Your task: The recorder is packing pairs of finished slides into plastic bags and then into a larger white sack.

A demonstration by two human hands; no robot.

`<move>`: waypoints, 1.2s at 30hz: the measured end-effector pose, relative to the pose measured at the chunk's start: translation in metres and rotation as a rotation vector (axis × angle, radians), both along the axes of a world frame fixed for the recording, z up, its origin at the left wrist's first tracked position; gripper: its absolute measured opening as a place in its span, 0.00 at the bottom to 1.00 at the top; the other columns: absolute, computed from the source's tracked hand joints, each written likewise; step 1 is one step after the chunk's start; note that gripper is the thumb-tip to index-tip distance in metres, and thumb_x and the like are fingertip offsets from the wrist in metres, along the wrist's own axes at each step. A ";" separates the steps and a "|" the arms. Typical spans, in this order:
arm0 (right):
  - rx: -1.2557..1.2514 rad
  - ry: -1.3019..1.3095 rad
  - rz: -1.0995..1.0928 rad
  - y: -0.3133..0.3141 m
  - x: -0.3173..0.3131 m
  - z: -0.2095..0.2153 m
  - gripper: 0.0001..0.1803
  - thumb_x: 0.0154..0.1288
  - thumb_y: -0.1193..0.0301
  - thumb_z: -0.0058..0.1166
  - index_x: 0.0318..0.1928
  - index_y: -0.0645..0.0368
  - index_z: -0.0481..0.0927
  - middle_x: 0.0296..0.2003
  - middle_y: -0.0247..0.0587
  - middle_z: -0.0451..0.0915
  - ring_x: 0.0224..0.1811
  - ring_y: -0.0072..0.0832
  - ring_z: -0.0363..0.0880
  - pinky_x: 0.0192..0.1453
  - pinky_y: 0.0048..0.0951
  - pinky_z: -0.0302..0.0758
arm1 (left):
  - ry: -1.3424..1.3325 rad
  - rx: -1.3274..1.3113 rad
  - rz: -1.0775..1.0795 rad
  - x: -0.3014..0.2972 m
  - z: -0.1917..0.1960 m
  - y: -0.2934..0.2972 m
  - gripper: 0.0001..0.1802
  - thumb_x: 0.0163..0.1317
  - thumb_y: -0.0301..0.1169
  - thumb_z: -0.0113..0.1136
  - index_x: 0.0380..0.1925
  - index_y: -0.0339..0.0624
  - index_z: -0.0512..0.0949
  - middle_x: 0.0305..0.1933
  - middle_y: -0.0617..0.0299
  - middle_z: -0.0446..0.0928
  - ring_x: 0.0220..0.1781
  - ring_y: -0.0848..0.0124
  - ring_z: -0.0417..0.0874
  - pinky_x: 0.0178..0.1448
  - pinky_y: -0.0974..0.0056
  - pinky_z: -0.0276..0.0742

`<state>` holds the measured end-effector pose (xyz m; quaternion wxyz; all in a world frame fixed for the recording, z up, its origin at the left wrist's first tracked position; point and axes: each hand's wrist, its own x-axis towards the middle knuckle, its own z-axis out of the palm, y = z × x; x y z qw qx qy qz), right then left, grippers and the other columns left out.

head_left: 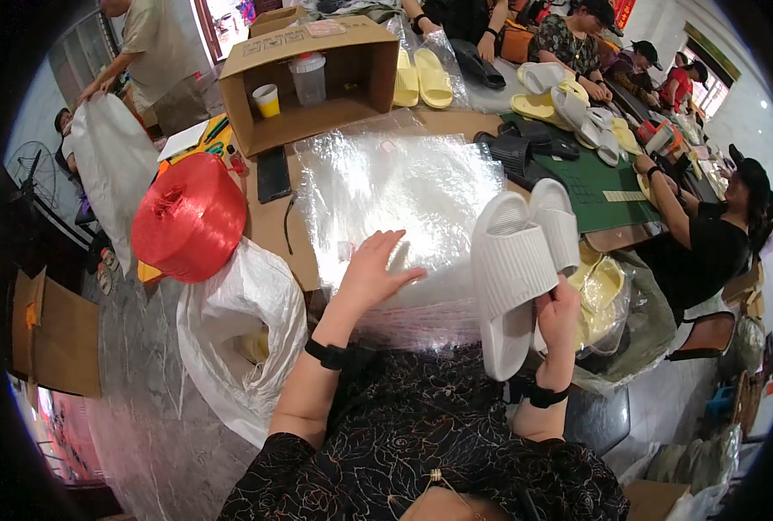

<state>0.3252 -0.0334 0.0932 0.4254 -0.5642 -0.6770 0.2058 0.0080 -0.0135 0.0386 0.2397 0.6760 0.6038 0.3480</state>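
Note:
A pair of white slide slippers (515,260) is held up at the right in my right hand (560,311), whose fingers are wrapped round them. One slipper shows its ribbed strap and sole edge; the other is partly hidden behind it. My left hand (376,271) is over a stack of clear plastic bags (386,195) on the table, fingers stretched out and thumb apart, with nothing in it. Whether its fingertips touch the top bag I cannot tell. The bags' near ends hang toward me at the table edge.
Behind the bags stands an open cardboard box (317,52) with cups inside. A red twine roll (188,217) and a white sack (247,339) are at my left. A phone (274,174) lies beside the bags. Yellow slippers (599,295) fill a bag at the right; co-workers sit beyond.

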 end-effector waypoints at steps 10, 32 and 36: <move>0.243 0.318 -0.043 0.013 0.028 -0.021 0.15 0.73 0.66 0.54 0.46 0.69 0.77 0.33 0.41 0.82 0.37 0.23 0.77 0.42 0.27 0.73 | 0.584 0.140 -0.054 0.027 -0.007 -0.007 0.34 0.59 0.53 0.65 0.64 0.56 0.74 0.75 0.49 0.59 0.76 0.42 0.57 0.76 0.40 0.54; 0.361 0.500 0.010 0.009 0.011 -0.018 0.19 0.70 0.61 0.58 0.43 0.68 0.79 0.33 0.42 0.84 0.37 0.26 0.81 0.42 0.30 0.75 | -0.341 -0.077 0.138 0.006 -0.009 0.014 0.20 0.68 0.44 0.56 0.46 0.41 0.85 0.30 0.53 0.84 0.31 0.69 0.81 0.41 0.64 0.75; 0.168 -0.025 0.180 -0.004 -0.007 -0.014 0.10 0.59 0.71 0.60 0.39 0.63 0.81 0.30 0.51 0.83 0.33 0.42 0.84 0.38 0.35 0.77 | -0.336 -0.120 0.164 0.005 0.005 0.017 0.20 0.66 0.45 0.58 0.42 0.40 0.86 0.30 0.50 0.85 0.33 0.68 0.84 0.41 0.63 0.76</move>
